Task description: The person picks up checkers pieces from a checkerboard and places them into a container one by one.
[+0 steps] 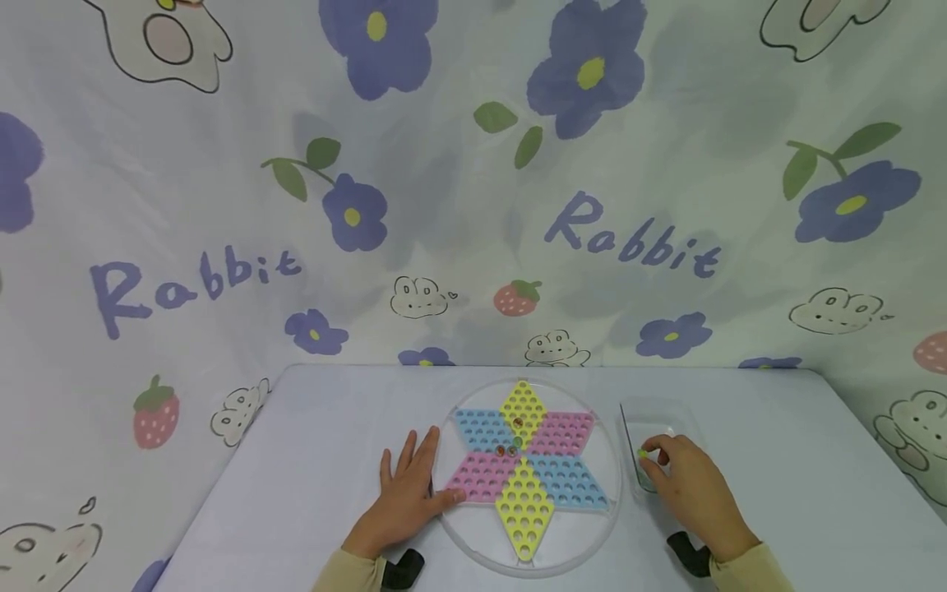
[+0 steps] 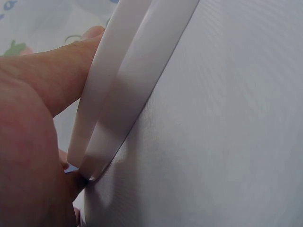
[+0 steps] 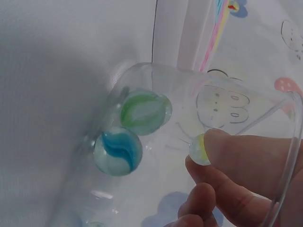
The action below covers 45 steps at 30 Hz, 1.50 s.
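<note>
A white Chinese checkers board (image 1: 473, 530) with a colored star of holes lies on the table. My left hand (image 1: 405, 499) rests at its left edge, fingers spread and straight, thumb on the rim. The left wrist view shows the thumb over the board's edge (image 2: 113, 94). With thumb and index finger, my right hand (image 1: 694, 485) pinches a clear marble with yellow in it (image 3: 197, 150), over the clear plastic box (image 1: 627, 440). Inside the box show a green-swirled marble (image 3: 142, 113) and a blue-swirled marble (image 3: 118, 152). Several marbles, including a reddish one (image 1: 518, 423), sit near the board's center.
The box stands just right of the board on the white table (image 1: 296, 460). A patterned cloth (image 1: 459, 205) with flowers and rabbits hangs behind. A black wrist mount (image 1: 403, 569) is on the left wrist, and another (image 1: 688, 554) on the right.
</note>
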Each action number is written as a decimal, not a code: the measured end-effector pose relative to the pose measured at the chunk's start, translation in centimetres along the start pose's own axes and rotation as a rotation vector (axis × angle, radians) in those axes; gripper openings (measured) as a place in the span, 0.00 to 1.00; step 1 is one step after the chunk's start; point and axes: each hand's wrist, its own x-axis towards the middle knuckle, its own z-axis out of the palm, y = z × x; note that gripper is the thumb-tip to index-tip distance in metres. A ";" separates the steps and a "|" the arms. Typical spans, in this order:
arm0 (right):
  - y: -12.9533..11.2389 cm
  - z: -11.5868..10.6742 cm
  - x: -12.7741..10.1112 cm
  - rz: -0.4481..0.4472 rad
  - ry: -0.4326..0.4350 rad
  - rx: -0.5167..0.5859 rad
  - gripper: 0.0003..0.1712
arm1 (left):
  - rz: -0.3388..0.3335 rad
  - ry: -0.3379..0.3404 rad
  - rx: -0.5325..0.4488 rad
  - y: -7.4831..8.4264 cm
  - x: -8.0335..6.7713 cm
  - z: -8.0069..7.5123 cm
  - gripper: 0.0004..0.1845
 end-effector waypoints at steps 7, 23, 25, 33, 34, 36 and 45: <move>0.0 -0.1 0.0 -0.012 0.013 -0.012 0.13 | 0.008 0.005 -0.001 0.0 0.1 0.0 0.56; -2.1 0.0 0.6 -0.105 0.174 0.013 0.11 | 0.026 0.014 0.003 0.1 0.0 0.0 0.56; -2.6 0.1 0.7 -0.108 0.173 0.017 0.11 | 0.023 0.012 0.002 0.1 0.0 0.0 0.56; -4.8 0.9 1.2 -0.111 0.147 0.065 0.11 | 0.022 0.012 -0.005 0.1 -0.2 0.0 0.56; -5.0 1.0 1.2 -0.107 0.139 0.072 0.11 | 0.021 0.011 -0.002 0.1 -0.1 0.0 0.56; -5.4 1.3 1.4 -0.096 0.127 0.073 0.11 | 0.017 0.010 -0.001 0.0 -0.1 0.0 0.56; -7.1 2.5 2.2 -0.046 0.078 0.082 0.12 | -0.001 0.007 -0.010 0.0 0.0 0.1 0.56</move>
